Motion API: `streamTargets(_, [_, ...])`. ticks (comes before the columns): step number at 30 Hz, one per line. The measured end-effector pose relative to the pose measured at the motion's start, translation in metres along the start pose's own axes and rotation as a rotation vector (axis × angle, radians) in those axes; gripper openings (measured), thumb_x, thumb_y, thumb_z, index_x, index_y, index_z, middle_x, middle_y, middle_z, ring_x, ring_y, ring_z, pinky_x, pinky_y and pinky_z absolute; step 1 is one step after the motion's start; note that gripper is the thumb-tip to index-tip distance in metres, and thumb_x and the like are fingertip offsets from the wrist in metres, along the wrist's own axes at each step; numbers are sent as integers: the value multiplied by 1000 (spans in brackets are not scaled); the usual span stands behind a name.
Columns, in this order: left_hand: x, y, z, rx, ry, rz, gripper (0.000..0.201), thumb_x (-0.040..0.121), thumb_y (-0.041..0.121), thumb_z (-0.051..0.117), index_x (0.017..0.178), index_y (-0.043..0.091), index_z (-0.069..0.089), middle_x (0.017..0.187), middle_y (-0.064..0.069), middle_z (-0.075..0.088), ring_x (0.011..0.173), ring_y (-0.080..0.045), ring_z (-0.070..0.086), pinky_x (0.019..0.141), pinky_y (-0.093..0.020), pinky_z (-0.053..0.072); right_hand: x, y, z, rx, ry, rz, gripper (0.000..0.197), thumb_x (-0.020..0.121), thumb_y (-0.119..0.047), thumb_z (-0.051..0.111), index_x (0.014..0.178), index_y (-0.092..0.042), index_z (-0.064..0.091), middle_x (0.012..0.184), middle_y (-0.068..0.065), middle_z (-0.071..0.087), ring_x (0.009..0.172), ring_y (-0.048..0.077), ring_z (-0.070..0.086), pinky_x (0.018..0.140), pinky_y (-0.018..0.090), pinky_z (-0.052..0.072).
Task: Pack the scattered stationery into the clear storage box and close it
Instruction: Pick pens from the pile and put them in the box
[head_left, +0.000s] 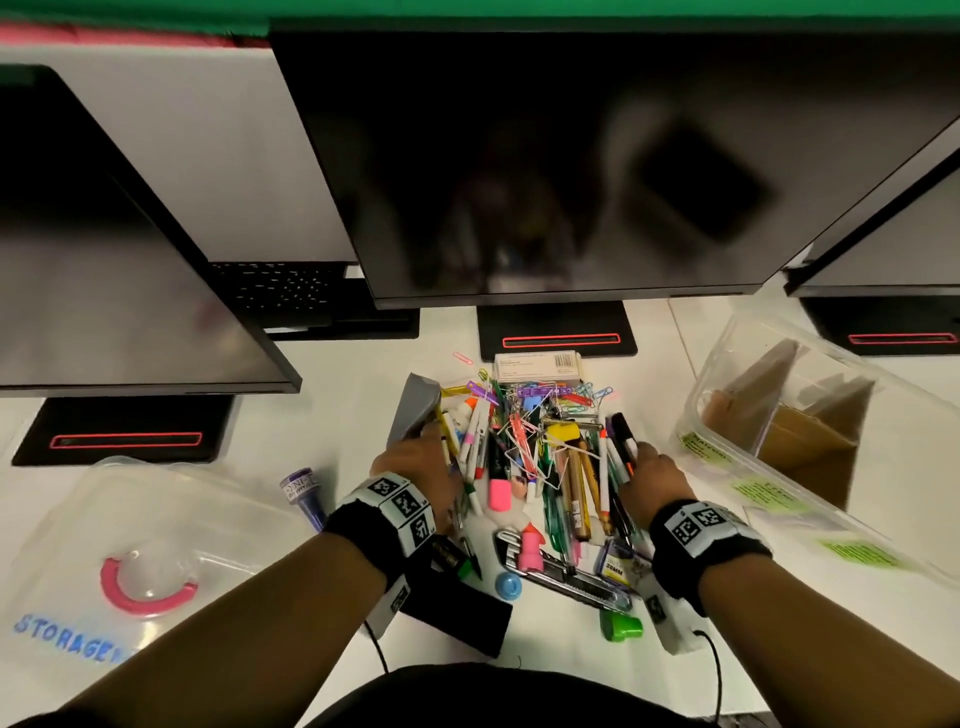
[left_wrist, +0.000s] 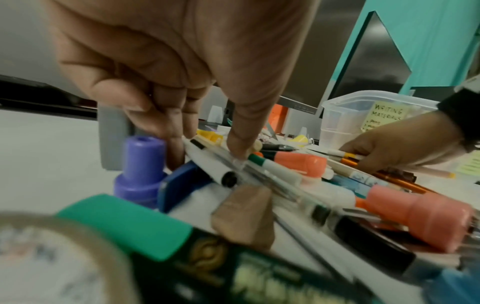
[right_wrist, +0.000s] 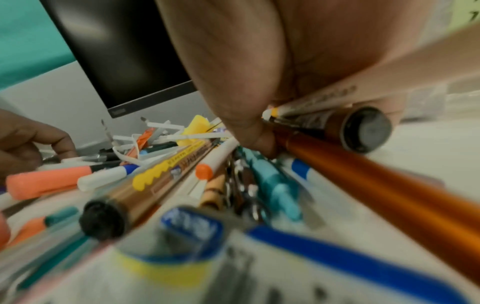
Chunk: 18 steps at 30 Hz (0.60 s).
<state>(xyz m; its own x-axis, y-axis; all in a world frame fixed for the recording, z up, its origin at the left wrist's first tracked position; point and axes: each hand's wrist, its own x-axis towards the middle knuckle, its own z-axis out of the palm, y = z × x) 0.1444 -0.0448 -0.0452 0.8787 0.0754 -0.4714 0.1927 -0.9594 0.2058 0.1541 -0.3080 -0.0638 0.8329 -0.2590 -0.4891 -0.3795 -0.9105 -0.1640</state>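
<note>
A heap of pens, markers, clips and highlighters (head_left: 535, 457) lies on the white desk. My left hand (head_left: 441, 460) is at the heap's left edge; in the left wrist view its thumb (left_wrist: 237, 142) and curled fingers (left_wrist: 176, 133) pinch a white marker and clear pens (left_wrist: 221, 168). At the heap's right edge my right hand (head_left: 636, 467) grips a bundle of pens, among them an orange pen (right_wrist: 363, 174) and a brown marker (right_wrist: 363, 127). The clear storage box (head_left: 883, 395) stands tilted at the right, with cardboard dividers inside. Its lid (head_left: 67, 530) lies flat at the left.
Three dark monitors on black stands (head_left: 558, 332) line the back of the desk. A purple stamp (head_left: 304, 493), a utility knife (head_left: 566, 571), a green cap (head_left: 621, 626) and a black case (head_left: 457, 608) lie near my wrists. A grey block (head_left: 415, 410) sits beside my left hand.
</note>
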Motion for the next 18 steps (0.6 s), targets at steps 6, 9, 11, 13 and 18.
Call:
streamTargets(6, [2,8,-4,-114,-55,-58,58,85,25,57,134,15,27,129,-14,56,115,-35,58,95,-42,49,-8,-10,-20,75,1,-57,30,93,-16,48,116,3,46,112,23,63,104,37,61,77,32,44])
streamTargets(9, [1,8,-3,-118,-43,-67,50,90,18,49,135,13,27,133,-17,52,117,-38,55,96,-45,47,-16,-15,-32,136,15,-159,25,90,-11,52,111,1,46,102,21,63,98,37,62,69,28,39])
streamTargets(11, [0,11,-5,-153,-22,-81,51,92,13,47,138,13,25,135,-19,49,120,-38,53,98,-45,45,-21,-16,-40,211,14,-205,21,88,-10,54,106,-3,45,92,16,60,93,37,65,69,33,47])
streamTargets(13, [1,12,-7,-211,-5,-101,54,93,10,45,142,13,24,135,-19,50,120,-36,54,99,-43,45,-26,-15,-48,321,-17,-234,19,87,-10,54,103,-7,45,87,12,59,88,37,66,74,40,55])
streamTargets(18, [-2,23,-17,-466,85,-78,51,93,3,42,141,16,29,101,-6,54,94,-29,60,85,-30,52,-35,-5,-70,454,-42,-338,19,88,-8,54,104,-14,45,79,5,58,68,27,63,61,35,55])
